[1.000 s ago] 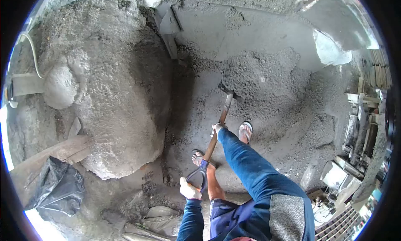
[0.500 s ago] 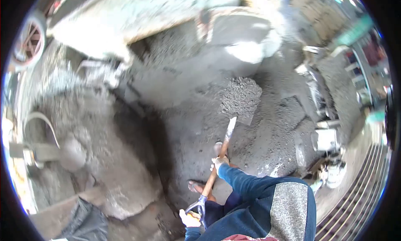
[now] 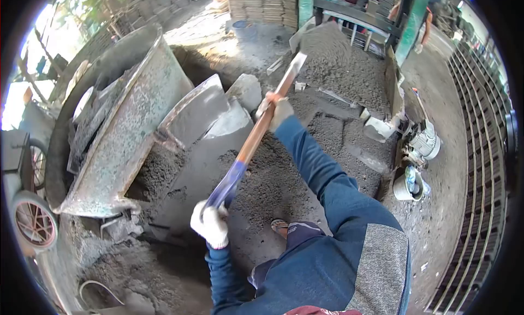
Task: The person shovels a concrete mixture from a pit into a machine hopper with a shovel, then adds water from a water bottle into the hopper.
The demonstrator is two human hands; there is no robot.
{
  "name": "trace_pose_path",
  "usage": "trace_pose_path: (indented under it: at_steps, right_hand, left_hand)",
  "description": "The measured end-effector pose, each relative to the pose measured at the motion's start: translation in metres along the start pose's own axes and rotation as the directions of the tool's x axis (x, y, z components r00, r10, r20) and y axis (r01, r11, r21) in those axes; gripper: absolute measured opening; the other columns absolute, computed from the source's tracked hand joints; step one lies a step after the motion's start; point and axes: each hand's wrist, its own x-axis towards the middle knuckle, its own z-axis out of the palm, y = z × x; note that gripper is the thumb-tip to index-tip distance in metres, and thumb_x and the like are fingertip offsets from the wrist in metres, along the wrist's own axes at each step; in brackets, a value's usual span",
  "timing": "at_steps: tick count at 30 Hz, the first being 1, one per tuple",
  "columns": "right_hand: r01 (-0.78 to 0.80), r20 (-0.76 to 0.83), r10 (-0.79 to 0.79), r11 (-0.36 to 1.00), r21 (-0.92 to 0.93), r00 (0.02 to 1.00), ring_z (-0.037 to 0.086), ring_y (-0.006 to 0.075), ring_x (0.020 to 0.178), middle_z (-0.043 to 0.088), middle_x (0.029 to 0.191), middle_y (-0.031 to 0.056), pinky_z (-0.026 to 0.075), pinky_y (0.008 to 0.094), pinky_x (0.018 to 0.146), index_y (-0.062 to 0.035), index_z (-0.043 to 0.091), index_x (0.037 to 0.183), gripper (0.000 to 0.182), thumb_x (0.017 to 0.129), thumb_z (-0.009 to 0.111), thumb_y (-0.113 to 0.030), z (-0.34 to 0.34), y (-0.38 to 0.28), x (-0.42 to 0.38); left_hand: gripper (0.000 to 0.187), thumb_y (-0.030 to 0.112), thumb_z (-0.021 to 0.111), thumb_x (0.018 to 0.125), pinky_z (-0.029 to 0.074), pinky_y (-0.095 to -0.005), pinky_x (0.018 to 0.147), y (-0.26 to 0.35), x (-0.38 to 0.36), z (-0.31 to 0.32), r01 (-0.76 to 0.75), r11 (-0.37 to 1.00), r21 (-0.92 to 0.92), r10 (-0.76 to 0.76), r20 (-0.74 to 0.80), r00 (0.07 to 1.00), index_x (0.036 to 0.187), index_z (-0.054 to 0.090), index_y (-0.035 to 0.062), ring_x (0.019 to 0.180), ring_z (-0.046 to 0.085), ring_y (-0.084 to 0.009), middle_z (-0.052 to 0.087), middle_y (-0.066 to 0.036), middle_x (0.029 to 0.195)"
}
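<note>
I hold a shovel (image 3: 256,135) with a wooden shaft and a blue D-grip, raised high in front of me. My left hand (image 3: 210,224), in a white glove, grips the blue handle end. Further up the shaft, my gloved right hand (image 3: 277,111) is closed around the wood. The shovel blade (image 3: 333,58) is lifted and heaped with grey, damp sand-cement mix. To the left stands a large tilted metal mixer hopper (image 3: 117,129). My foot in a sandal (image 3: 279,225) stands on the grey mix on the ground.
A wheel (image 3: 34,225) of the mixer sits at the lower left. Grey mix covers the ground (image 3: 262,178). A motor and a bucket (image 3: 409,187) stand at the right, beside a green machine frame (image 3: 409,26). Stacked boards or blocks (image 3: 262,4) line the far side and right.
The shovel went from digging into the pile on the ground to raised high with a full blade. My view swung up from the ground toward the mixer and yard.
</note>
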Motion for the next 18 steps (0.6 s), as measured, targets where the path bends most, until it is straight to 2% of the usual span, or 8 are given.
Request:
trace_pose_path:
  at_steps: [1, 2, 5, 7, 11, 13, 15, 18]
  right_hand:
    - [-0.021, -0.007, 0.022, 0.995, 0.1, 1.0, 0.05, 0.0192, 0.049, 0.049, 0.06, 0.001, 0.049, 0.0354, 0.052, -0.01, 0.049, 0.084, 0.015, 0.092, 0.06, -0.016, -0.003, -0.029, 0.008]
    - [0.02, -0.062, -0.016, 0.997, 0.07, 0.998, 0.05, 0.0183, 0.05, 0.048, 0.06, 0.0005, 0.049, 0.0358, 0.052, -0.0106, 0.048, 0.083, 0.016, 0.092, 0.061, -0.016, -0.012, -0.052, 0.014]
    - [0.106, 0.037, -0.107, 0.994, 0.018, 0.994, 0.051, 0.0169, 0.053, 0.048, 0.062, 0.0, 0.049, 0.0359, 0.054, -0.0123, 0.048, 0.083, 0.018, 0.091, 0.064, -0.014, -0.056, -0.092, 0.004]
    - [0.114, 0.079, -0.114, 0.993, 0.01, 0.99, 0.051, 0.0171, 0.054, 0.05, 0.066, 0.0014, 0.049, 0.0365, 0.054, -0.0121, 0.05, 0.088, 0.015, 0.091, 0.064, -0.012, -0.063, -0.091, -0.027]
    - [0.186, -0.035, -0.203, 0.945, -0.268, 0.979, 0.056, 0.0179, 0.055, 0.055, 0.077, 0.0047, 0.053, 0.0389, 0.05, -0.0079, 0.051, 0.104, 0.025, 0.086, 0.069, -0.004, -0.05, -0.071, -0.097]
    - [0.187, -0.055, -0.252, 0.833, -0.521, 0.966, 0.059, 0.0177, 0.057, 0.057, 0.078, 0.0055, 0.053, 0.037, 0.048, -0.006, 0.051, 0.106, 0.029, 0.085, 0.07, -0.002, -0.058, -0.058, -0.122]
    - [0.189, -0.015, -0.297, 0.644, -0.741, 0.955, 0.059, 0.0167, 0.058, 0.058, 0.08, 0.0055, 0.053, 0.0344, 0.046, -0.004, 0.051, 0.108, 0.032, 0.084, 0.072, 0.0, -0.076, -0.054, -0.151]
    - [0.237, 0.132, -0.272, 0.404, -0.884, 0.953, 0.058, 0.0141, 0.063, 0.058, 0.082, 0.0025, 0.05, 0.0311, 0.051, -0.0021, 0.053, 0.107, 0.034, 0.082, 0.076, -0.007, -0.095, -0.043, -0.212]
  left_hand:
    - [0.022, 0.019, 0.073, 0.08, 0.052, -0.0357, 0.06, -0.008, 0.012, 0.014, -0.175, 0.957, 0.231, 0.166, 0.057, 0.985, 0.085, 0.064, -0.0008, 0.063, 0.063, -0.0233, 0.065, -0.012, 0.072]
    - [0.026, 0.01, 0.074, 0.077, 0.054, -0.0414, 0.074, 0.002, 0.035, 0.033, -0.633, 0.729, 0.261, 0.536, 0.357, 0.765, 0.097, 0.065, -0.0018, 0.076, 0.067, -0.0298, 0.066, -0.012, 0.084]
    - [0.022, 0.013, 0.075, 0.066, 0.049, -0.0477, 0.086, 0.021, 0.024, 0.076, -0.745, 0.617, 0.255, 0.474, 0.635, 0.61, 0.081, 0.06, 0.0069, 0.075, 0.06, -0.0331, 0.058, -0.008, 0.073]
    - [0.026, 0.016, 0.077, 0.061, 0.047, -0.0483, 0.088, 0.01, -0.006, 0.07, -0.733, 0.641, 0.23, 0.523, 0.568, 0.636, 0.075, 0.055, 0.0094, 0.073, 0.057, -0.0304, 0.053, -0.006, 0.069]
    - [0.027, 0.014, 0.079, 0.066, 0.047, -0.0482, 0.092, -0.045, -0.074, 0.02, -0.436, 0.866, 0.245, 0.185, 0.653, 0.734, 0.086, 0.063, 0.0044, 0.091, 0.063, -0.0309, 0.065, -0.01, 0.09]
    - [0.028, 0.018, 0.077, 0.08, 0.049, -0.0368, 0.096, -0.079, -0.123, -0.003, -0.108, 0.914, 0.39, -0.174, 0.619, 0.766, 0.101, 0.069, 0.0012, 0.104, 0.065, -0.0274, 0.07, -0.012, 0.101]
    - [0.033, 0.025, 0.075, 0.086, 0.053, -0.0342, 0.09, -0.071, -0.146, -0.017, 0.496, 0.743, 0.448, -0.668, 0.466, 0.58, 0.105, 0.069, -0.0002, 0.101, 0.069, -0.024, 0.072, -0.011, 0.101]
    - [0.041, 0.03, 0.072, 0.09, 0.054, -0.033, 0.089, -0.044, -0.155, -0.037, 0.567, 0.756, 0.327, -0.646, 0.517, 0.563, 0.117, 0.065, -0.001, 0.098, 0.069, -0.0208, 0.071, -0.013, 0.103]
